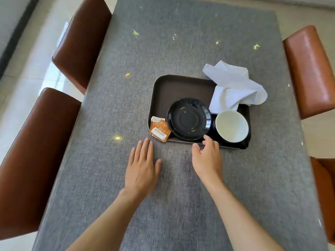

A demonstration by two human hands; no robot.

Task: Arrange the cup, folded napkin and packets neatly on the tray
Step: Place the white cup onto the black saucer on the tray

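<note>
A dark brown tray (pixel 174 87) lies on the grey table. On it sit a black saucer (pixel 188 119) and, to its right, a cup (pixel 232 126) that is white inside. A crumpled white napkin (pixel 233 86) drapes over the tray's far right corner. Two orange packets (pixel 159 129) overlap the tray's near left corner, partly on the table. My left hand (pixel 142 166) rests flat on the table, fingers apart, just below the packets. My right hand (pixel 208 158) hovers with fingers apart at the tray's near rim, holding nothing.
The grey cloth-covered table (pixel 181 42) stretches far ahead. Brown leather chairs stand on the left (pixel 81 42) (pixel 36 151) and on the right (pixel 310 69) (pixel 326 196). A pale tiled floor surrounds the table.
</note>
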